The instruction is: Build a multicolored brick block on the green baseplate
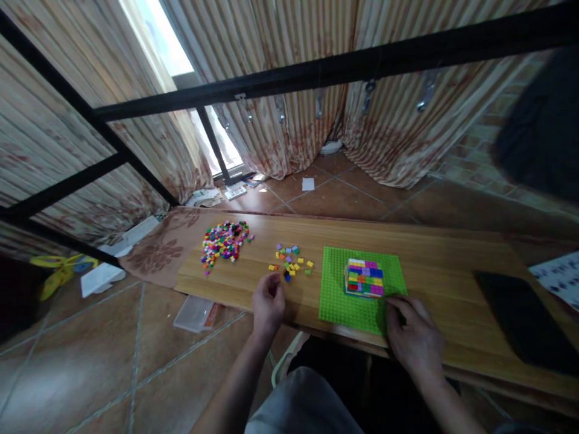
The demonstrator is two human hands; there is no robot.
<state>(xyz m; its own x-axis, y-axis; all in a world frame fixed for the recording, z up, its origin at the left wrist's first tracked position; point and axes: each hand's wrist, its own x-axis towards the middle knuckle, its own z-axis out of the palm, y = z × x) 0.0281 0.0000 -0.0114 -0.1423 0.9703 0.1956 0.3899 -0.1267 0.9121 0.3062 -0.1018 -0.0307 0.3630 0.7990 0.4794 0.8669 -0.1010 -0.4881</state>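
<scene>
On the wooden board, a green baseplate [332, 289] carries a block built of multicoloured toy bricks [364, 278]. My right hand [414, 334] is at the plate's near right corner, its fingertips close to the built block. Its fingers are curled together, and whatever lies between them is hidden. To the left of the plate, my left hand [268, 301] hovers by a loose group of small bricks [289, 259], mostly yellow with some purple, blue and green. Thumb and fingers are bent into a pinch there; I cannot see what they hold.
A large pile of mixed bricks [224, 244] lies at the board's left end. A black flat tablet-like object [525, 319] and a printed sheet [558, 277] lie at right. A clear plastic box [194, 313] sits on the floor. A black metal frame [289, 78] crosses behind.
</scene>
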